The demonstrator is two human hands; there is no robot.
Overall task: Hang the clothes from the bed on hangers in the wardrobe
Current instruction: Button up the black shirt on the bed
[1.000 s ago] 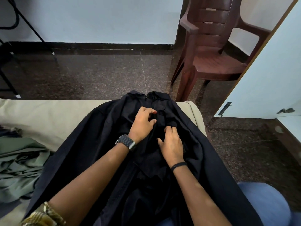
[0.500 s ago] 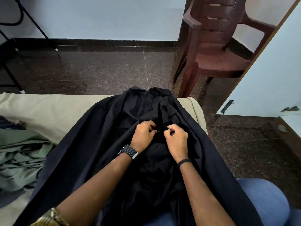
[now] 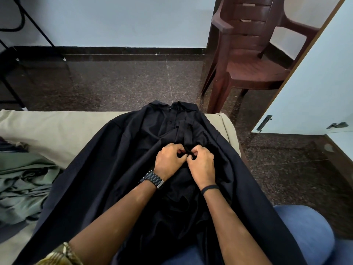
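Note:
A black button-up shirt (image 3: 118,169) lies spread over the beige bed (image 3: 57,129) and across my lap, collar pointing away from me. My left hand (image 3: 169,161) and my right hand (image 3: 202,165) sit side by side at the shirt's front placket, fingers curled, each pinching the fabric edge where the two sides meet. What lies between the fingertips is too dark to make out. No hanger is in view. The white wardrobe door (image 3: 315,83) stands at the right.
A crumpled green garment (image 3: 23,188) lies on the bed at the left. A brown plastic chair (image 3: 254,54) stands on the dark floor beyond the bed's corner. Black metal stand legs (image 3: 13,77) are at the far left. My blue-clad knee (image 3: 301,232) shows lower right.
Both hands have come together lower on the shirt front. One second ago they lay apart with looser fingers; now both pinch the placket close together.

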